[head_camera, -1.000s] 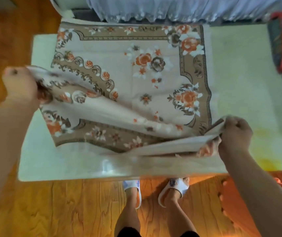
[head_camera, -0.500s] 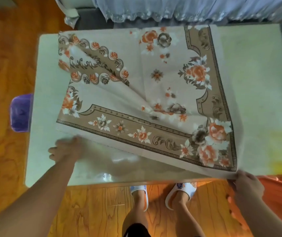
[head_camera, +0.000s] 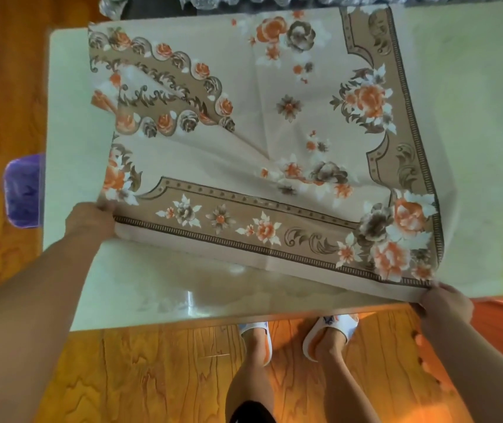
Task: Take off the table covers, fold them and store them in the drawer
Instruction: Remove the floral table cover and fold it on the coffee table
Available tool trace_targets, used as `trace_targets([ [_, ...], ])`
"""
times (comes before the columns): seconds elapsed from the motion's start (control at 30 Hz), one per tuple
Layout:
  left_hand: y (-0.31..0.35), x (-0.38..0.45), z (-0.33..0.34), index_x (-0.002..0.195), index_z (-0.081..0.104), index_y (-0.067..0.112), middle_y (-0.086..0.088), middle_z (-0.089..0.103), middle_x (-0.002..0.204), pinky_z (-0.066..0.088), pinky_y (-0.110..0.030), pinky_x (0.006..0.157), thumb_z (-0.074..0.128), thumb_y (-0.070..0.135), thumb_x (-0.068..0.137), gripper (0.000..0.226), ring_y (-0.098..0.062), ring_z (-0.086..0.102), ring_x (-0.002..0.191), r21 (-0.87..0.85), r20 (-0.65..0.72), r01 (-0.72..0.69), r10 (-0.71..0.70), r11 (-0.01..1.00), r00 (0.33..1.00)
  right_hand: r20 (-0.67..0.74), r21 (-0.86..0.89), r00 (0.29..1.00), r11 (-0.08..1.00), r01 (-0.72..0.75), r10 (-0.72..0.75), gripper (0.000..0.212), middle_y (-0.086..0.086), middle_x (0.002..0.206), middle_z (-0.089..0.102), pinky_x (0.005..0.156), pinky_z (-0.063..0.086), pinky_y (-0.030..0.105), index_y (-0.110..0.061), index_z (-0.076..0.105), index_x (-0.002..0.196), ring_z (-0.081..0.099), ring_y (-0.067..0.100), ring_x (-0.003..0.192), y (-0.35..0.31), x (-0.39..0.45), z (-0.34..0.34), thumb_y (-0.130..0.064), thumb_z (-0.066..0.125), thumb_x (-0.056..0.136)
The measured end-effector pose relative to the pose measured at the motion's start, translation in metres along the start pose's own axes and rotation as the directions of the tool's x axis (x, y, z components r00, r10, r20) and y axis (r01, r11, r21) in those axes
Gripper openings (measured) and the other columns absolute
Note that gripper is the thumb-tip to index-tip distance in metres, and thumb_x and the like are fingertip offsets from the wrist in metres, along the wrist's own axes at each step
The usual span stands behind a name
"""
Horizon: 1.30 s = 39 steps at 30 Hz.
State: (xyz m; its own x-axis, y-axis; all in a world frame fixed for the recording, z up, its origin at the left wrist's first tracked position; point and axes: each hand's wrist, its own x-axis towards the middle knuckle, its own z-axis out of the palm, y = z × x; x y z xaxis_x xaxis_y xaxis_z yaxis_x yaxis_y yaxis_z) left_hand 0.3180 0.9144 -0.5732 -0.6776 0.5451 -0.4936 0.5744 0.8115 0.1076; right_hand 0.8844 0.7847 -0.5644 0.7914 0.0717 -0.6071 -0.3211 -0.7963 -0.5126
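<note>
A beige table cover [head_camera: 262, 123] printed with orange and brown flowers lies folded over on a pale table [head_camera: 158, 288]. Its upper layer is creased near the left. My left hand [head_camera: 90, 221] grips the near left corner of the cover. The near right corner, at the table's front edge, is pinched in my right hand [head_camera: 444, 306]. The cover's near edge runs slanted between my two hands.
A purple bin [head_camera: 23, 190] stands on the wooden floor left of the table. An orange object [head_camera: 500, 319] sits at the right, below the table edge. My feet in white slippers [head_camera: 329, 328] stand at the front edge. Lace cloth [head_camera: 244, 1] hangs behind the table.
The lifted half of the cover has been laid down toward me over the rest. My left hand moved from flat on the table to gripping the near left corner.
</note>
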Motion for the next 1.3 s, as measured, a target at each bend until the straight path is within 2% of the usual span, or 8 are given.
trace_targets([
  [0.17,-0.082,-0.064,0.007,0.116,0.063,-0.006,-0.032,0.065,0.110,0.050,-0.051,0.083,0.047,0.035,0.106,0.044,-0.052,0.062,0.103,-0.045,-0.068,0.078,-0.081,0.996,0.994,-0.048,-0.053,0.998,0.998,-0.042,0.040,0.018,0.013,0.092,0.066,0.066,0.059,0.035,-0.009,0.065,0.078,0.067,0.029,0.082,0.000,0.006,-0.022,0.004,0.060,0.089],
  [0.3,-0.158,-0.086,0.029,0.106,0.066,0.002,-0.026,0.071,0.102,0.057,-0.053,0.084,0.052,0.043,0.102,0.043,-0.046,0.069,0.090,-0.207,-0.031,0.281,-0.293,0.937,0.956,0.054,-0.024,0.997,0.998,-0.052,0.053,0.014,0.015,0.102,0.066,0.056,0.062,0.033,-0.006,0.068,0.109,0.067,0.029,0.087,0.007,0.010,-0.036,-0.006,0.063,0.096],
  [0.4,-0.167,-0.092,0.035,0.097,0.064,0.007,-0.017,0.073,0.095,0.060,-0.054,0.081,0.060,0.040,0.100,0.033,-0.038,0.072,0.084,-0.341,0.026,0.380,-0.395,0.860,0.918,0.101,-0.015,0.994,0.999,-0.048,0.049,0.017,0.016,0.107,0.065,0.061,0.063,0.033,-0.004,0.066,0.114,0.068,0.028,0.088,0.010,0.018,-0.044,-0.009,0.061,0.099],
  [0.53,-0.151,-0.115,0.042,0.132,0.055,0.007,-0.010,0.064,0.112,0.060,-0.040,0.081,0.060,0.014,0.099,0.034,-0.028,0.068,0.090,-0.760,0.137,0.364,-0.415,0.538,0.900,0.178,-0.056,0.984,0.998,-0.021,0.030,0.010,0.018,0.103,0.067,0.054,0.061,0.028,-0.008,0.065,0.088,0.069,0.030,0.087,0.011,0.033,-0.051,-0.009,0.062,0.098],
  [0.63,-0.147,-0.123,0.053,0.142,0.050,0.013,-0.006,0.059,0.130,0.055,-0.033,0.091,0.059,0.011,0.100,0.043,-0.022,0.062,0.117,-0.861,0.248,0.385,-0.387,0.333,0.888,0.203,-0.060,0.979,0.998,0.004,0.008,0.012,0.019,0.101,0.068,0.067,0.060,0.033,-0.010,0.064,0.086,0.070,0.031,0.088,0.011,0.036,-0.054,-0.010,0.063,0.098],
  [0.7,-0.136,-0.135,0.063,0.144,0.049,0.018,-0.002,0.057,0.131,0.053,-0.031,0.096,0.054,0.019,0.104,0.040,-0.015,0.061,0.111,-0.874,0.310,0.419,-0.385,0.244,0.869,0.245,-0.016,0.970,1.000,0.000,0.004,0.007,0.016,0.099,0.070,0.074,0.060,0.035,-0.009,0.065,0.094,0.071,0.029,0.089,0.013,0.035,-0.056,-0.013,0.063,0.099],
  [0.8,-0.115,-0.156,0.082,0.134,0.053,0.017,-0.001,0.058,0.128,0.053,-0.031,0.092,0.050,0.018,0.106,0.027,-0.010,0.062,0.096,-0.863,0.369,0.457,-0.348,0.214,0.861,0.302,0.032,0.953,0.999,-0.035,0.024,0.015,0.014,0.099,0.072,0.078,0.060,0.037,-0.003,0.065,0.108,0.073,0.025,0.088,0.017,0.036,-0.060,-0.015,0.061,0.100],
  [1.3,-0.101,-0.167,0.115,0.134,0.049,0.023,-0.003,0.058,0.138,0.051,-0.034,0.092,0.044,0.022,0.109,0.026,-0.015,0.063,0.112,-0.774,0.405,0.526,-0.363,0.352,0.839,0.319,0.132,0.944,0.982,-0.132,0.084,0.008,0.014,0.096,0.071,0.084,0.060,0.037,-0.008,0.064,0.095,0.070,0.024,0.086,0.020,0.053,-0.061,-0.005,0.071,0.091],
])
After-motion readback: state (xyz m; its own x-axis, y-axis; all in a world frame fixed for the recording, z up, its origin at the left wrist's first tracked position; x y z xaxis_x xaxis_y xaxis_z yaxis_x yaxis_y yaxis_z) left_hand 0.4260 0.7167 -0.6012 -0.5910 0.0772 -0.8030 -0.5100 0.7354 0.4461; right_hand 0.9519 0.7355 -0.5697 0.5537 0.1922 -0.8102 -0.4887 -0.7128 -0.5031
